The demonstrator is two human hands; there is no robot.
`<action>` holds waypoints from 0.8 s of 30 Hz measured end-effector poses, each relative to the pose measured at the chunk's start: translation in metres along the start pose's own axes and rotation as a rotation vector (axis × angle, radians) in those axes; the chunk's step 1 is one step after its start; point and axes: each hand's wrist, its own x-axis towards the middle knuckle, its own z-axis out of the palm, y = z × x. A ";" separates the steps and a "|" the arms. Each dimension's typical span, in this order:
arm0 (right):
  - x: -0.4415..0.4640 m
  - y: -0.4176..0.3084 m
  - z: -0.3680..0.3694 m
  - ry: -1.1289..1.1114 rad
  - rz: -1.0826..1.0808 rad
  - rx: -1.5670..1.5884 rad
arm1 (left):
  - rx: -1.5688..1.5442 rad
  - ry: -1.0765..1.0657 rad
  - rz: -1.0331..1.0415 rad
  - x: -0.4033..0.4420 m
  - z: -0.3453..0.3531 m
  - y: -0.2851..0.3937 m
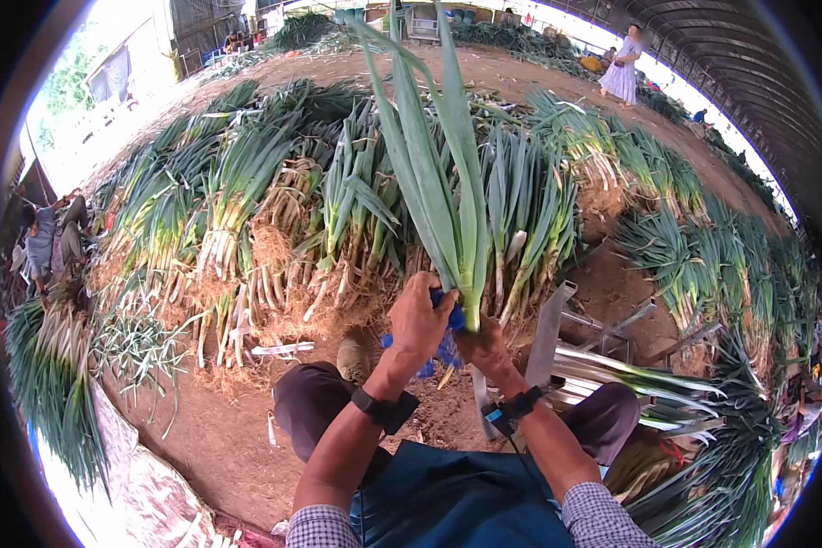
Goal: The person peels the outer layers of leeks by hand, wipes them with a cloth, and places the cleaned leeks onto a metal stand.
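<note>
A large green onion (466, 247) stands upright before me, its long leaves fanning up past the top of the view. My right hand (486, 349) is closed round its lower stalk, which hides the root end. Just left of the stalk, my left hand (418, 315) is closed, with a small blue thing (453, 312) showing between its fingers. The kind of that blue thing is hidden by the hand. Crumpled blue material (440, 354) shows below and between my hands. Each wrist wears a black band carrying a small device.
Long piles of green onions (283, 192) with roots lie across the dirt floor ahead. A metal frame (550, 333) stands by my right knee, beside stripped white-stalked onions (630, 379). Another heap (55, 384) lies left. A person (623, 68) is at the back right, another (44, 242) far left.
</note>
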 end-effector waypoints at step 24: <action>0.013 -0.015 -0.047 -0.083 -0.008 0.263 | 0.067 -0.561 0.103 -0.009 -0.040 0.000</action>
